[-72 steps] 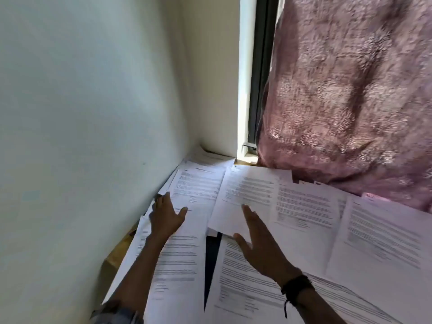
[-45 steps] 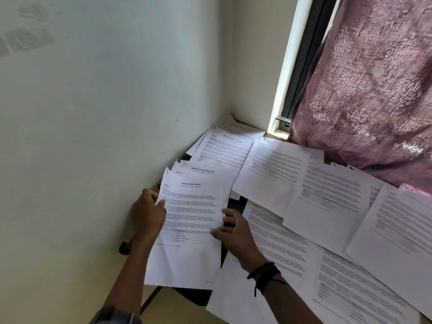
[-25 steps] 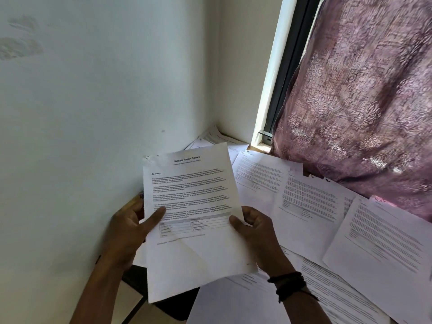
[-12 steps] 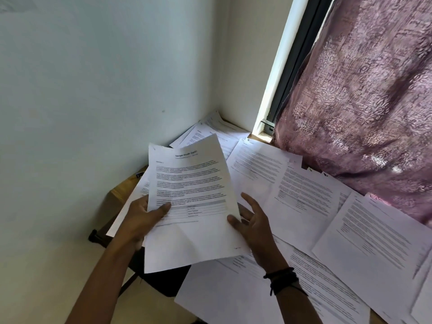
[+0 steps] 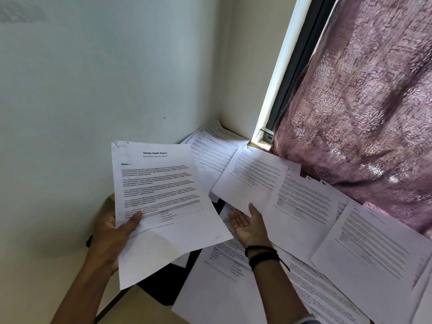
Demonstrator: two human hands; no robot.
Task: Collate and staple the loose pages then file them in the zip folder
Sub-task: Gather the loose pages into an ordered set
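so collating is underway: left hand (image 5: pixel 109 232) fingers clamped on the report pages (image 5: pixel 163 206); right hand (image 5: pixel 251 226), fingers apart beside them, should gather the next loose sheet (image 5: pixel 252 178).

bare forearms, black cord bands (image 5: pixel 263 255) on the right wrist

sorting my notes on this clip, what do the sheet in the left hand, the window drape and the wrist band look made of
The white printed sheet in the left hand: thin matte paper, since it bends and shows a crease. The mauve patterned curtain: woven fabric with a slight sheen, hanging in folds. The black band on the right wrist: probably cord or thread; too small to be sure.
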